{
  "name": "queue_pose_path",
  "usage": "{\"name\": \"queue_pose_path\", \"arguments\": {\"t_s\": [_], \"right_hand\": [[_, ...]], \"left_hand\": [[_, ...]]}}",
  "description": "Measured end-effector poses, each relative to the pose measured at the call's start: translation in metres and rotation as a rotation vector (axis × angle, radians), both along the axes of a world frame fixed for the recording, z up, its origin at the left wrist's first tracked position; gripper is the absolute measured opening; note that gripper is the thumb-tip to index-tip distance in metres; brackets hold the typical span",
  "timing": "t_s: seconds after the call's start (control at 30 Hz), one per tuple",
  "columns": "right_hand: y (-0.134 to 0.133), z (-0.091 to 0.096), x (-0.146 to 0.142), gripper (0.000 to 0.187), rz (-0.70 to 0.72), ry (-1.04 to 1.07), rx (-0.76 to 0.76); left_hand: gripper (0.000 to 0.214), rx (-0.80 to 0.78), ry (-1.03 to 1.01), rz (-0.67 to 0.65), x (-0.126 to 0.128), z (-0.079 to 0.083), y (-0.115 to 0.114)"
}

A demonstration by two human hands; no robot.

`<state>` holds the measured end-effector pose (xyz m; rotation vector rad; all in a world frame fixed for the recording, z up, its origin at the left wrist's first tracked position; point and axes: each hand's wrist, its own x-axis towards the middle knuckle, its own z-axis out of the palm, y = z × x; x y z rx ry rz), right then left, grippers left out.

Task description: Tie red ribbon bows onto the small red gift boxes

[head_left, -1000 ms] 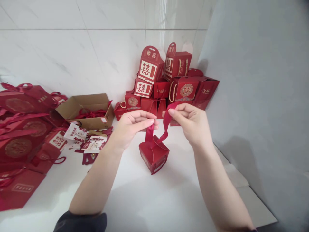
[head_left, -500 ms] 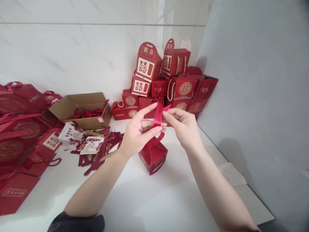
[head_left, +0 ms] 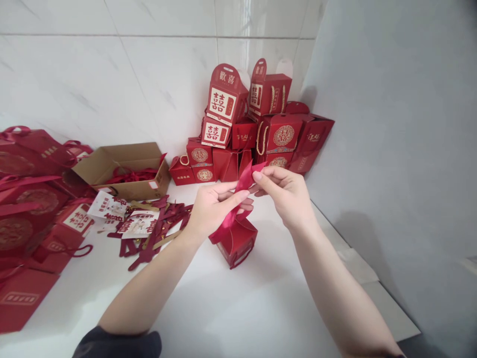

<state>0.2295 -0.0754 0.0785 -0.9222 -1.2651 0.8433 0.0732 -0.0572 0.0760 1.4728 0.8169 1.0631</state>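
My left hand (head_left: pixel 218 209) and my right hand (head_left: pixel 281 194) meet above a small red gift box (head_left: pixel 236 242) on the white table (head_left: pixel 231 303). A red satin ribbon (head_left: pixel 233 215) is pinched between the fingers of both hands. Its lower part drapes down to the box's folded top. The box stands below my left fingertips without touching them. Part of its top is hidden behind the ribbon and my left hand.
Behind my hands stands a stack of red boxes with gold double-happiness marks (head_left: pixel 253 124). To the left are a brown carton holding red ribbons (head_left: pixel 122 171), loose ribbons and printed cards (head_left: pixel 149 228), and red bags (head_left: pixel 26 209). A grey panel (head_left: pixel 380 149) rises on the right.
The ribbon now hangs in a wider, looser length down onto the box. My right hand has risen slightly, and my left hand has shifted its grip. The view has drifted slightly.
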Motion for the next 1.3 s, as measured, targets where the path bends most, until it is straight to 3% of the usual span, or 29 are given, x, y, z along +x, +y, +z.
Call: {"name": "queue_pose_path", "arguments": {"t_s": [0.13,0.33,0.77,1.1,1.3], "right_hand": [[0.000,0.001,0.002,0.021,-0.084,-0.090,0.049],[-0.001,0.001,0.001,0.020,-0.030,-0.127,0.053],[-0.005,0.001,-0.006,0.016,-0.055,-0.129,0.083],[-0.008,0.001,-0.010,0.020,-0.025,-0.073,0.078],[-0.009,0.009,-0.007,0.021,-0.095,-0.064,0.148]], "left_hand": [[0.032,0.021,0.011,-0.012,0.001,-0.003,-0.001],[0.030,-0.061,0.037,-0.018,0.001,-0.001,0.000],[0.036,-0.181,0.034,-0.001,0.001,0.005,-0.006],[0.033,-0.096,0.028,-0.022,0.001,0.002,-0.006],[0.027,0.053,0.115,-0.189,-0.020,0.006,0.016]]}}
